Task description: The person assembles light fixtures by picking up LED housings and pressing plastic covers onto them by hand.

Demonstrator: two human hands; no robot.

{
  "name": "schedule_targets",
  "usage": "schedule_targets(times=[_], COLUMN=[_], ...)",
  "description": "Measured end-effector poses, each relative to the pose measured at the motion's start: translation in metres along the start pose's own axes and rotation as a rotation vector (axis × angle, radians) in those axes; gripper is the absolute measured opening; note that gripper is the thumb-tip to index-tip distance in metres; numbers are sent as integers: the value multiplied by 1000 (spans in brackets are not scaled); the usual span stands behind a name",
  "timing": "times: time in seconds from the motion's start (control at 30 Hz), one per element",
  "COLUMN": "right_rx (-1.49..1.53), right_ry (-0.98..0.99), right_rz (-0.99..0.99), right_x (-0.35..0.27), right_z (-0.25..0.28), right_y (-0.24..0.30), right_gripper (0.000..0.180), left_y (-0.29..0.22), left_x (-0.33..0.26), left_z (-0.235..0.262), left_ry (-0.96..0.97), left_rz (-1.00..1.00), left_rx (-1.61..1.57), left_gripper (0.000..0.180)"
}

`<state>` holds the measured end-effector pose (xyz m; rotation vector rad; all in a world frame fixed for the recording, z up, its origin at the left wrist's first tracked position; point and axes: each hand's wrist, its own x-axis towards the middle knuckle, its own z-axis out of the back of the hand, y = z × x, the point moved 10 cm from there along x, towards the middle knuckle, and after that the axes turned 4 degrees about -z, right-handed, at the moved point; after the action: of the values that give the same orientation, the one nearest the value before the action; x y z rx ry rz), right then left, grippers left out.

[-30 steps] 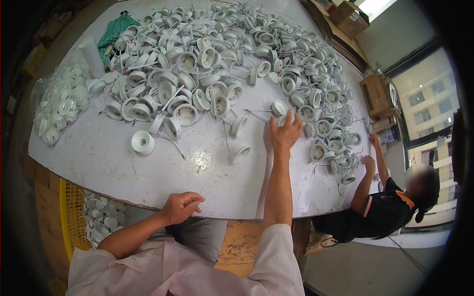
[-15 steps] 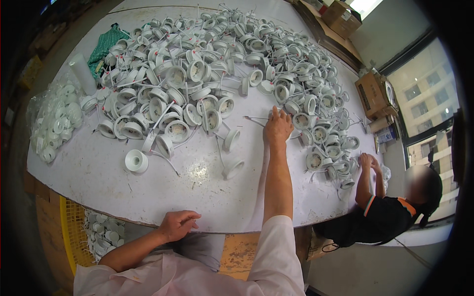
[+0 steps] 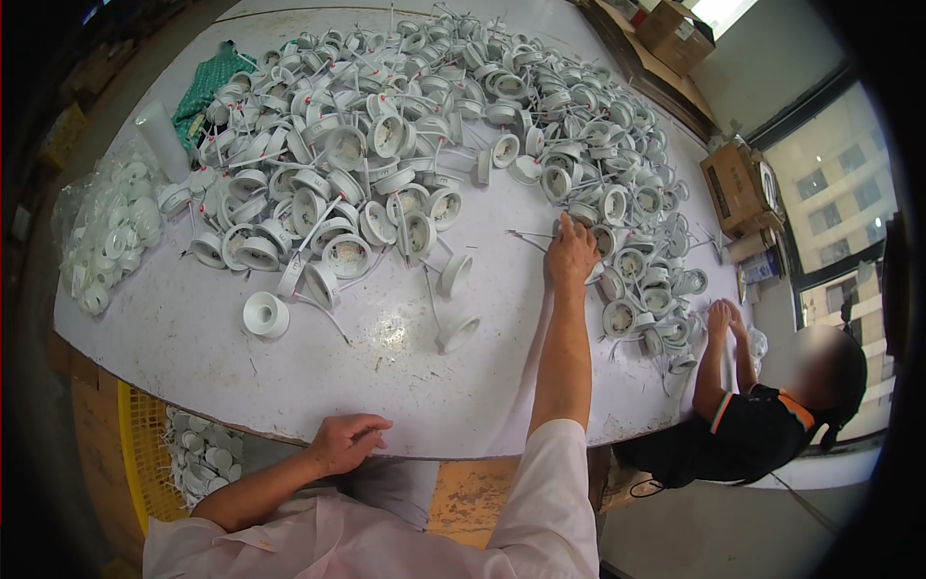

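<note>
A worker's right hand (image 3: 575, 255), palm down, spans the left fringe of a cluster of round white lamp housings (image 3: 631, 262) spread over a pale table (image 3: 405, 386). Half a second ago it lay a little farther left; the thin wire lead (image 3: 529, 234) just to its left has slid rightward with it, apparently along with a housing beneath the palm. That piece now sits closer to the cluster on the hand's right and farther from the large heap (image 3: 347, 255) on its left. The bent fingers hide whether the housing is grasped or merely pushed. Two loose housings, the upper one (image 3: 455, 275) and the lower one (image 3: 458, 334), remain to the hand's left, apart from the cluster. The left hand (image 3: 345, 446), unmoved, rests at the table's near edge, loosely curled with nothing visible in it. Well to the right of the working hand, beyond the cluster, a co-worker (image 3: 738, 439) holds both hands close together.
</note>
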<state>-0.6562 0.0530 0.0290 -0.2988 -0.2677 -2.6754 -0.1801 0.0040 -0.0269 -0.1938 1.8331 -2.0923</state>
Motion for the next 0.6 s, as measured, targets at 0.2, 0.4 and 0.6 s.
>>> schedule_targets(times=[0.2, 0.4, 0.6], right_rx=[-33, 5, -18], right_ry=[-38, -48, -123], right_rz=[-9, 42, 138], right_x=[14, 8, -12], right_z=[2, 2, 2], right_y=[-18, -5, 14], right_gripper=[40, 41, 44], left_y=[-2, -2, -13], left_x=[3, 1, -6], left_z=[-1, 0, 2], left_ry=[-9, -4, -10], left_rz=[4, -30, -31], left_rx=[-15, 41, 29], left_gripper=[20, 19, 18])
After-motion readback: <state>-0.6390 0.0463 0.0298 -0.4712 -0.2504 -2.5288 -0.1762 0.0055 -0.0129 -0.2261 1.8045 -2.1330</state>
